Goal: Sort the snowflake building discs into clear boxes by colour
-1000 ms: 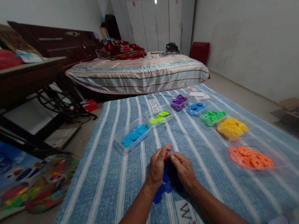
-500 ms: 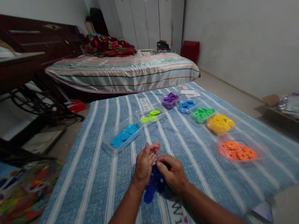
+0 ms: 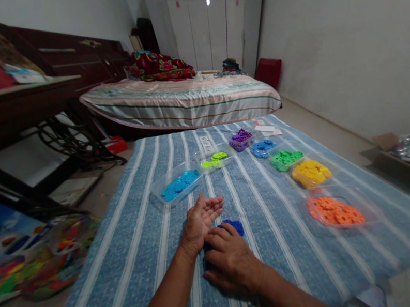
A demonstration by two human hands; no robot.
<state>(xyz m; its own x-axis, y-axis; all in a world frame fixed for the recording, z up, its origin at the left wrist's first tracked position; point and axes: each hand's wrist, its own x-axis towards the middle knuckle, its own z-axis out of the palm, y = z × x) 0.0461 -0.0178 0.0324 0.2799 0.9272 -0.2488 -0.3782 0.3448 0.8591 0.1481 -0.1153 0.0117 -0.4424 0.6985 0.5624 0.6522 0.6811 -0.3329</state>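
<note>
A small pile of dark blue flat plastic pieces (image 3: 235,226) lies on the striped cloth (image 3: 134,249), partly hidden by my right hand. Palm up and fingers stretched out, my left hand (image 3: 199,222) rests just left of the pile, and nothing shows in it. My right hand (image 3: 232,259) reaches over the pile with its fingers bent and somewhat spread, the fingertips close to my left wrist. Whether any piece is under those fingers cannot be seen.
Clear trays form an arc beyond my hands: light blue (image 3: 181,184), lime (image 3: 214,160), purple (image 3: 241,139), blue (image 3: 263,148), green (image 3: 286,158), yellow (image 3: 311,172) and orange pieces (image 3: 334,210). White cards (image 3: 265,129) lie behind. A bed (image 3: 180,100) stands past the table.
My right hand has come down and nearer to me, its curled fingers loosening over the dark blue pieces. My left hand stays open. The view has shifted slightly left.
</note>
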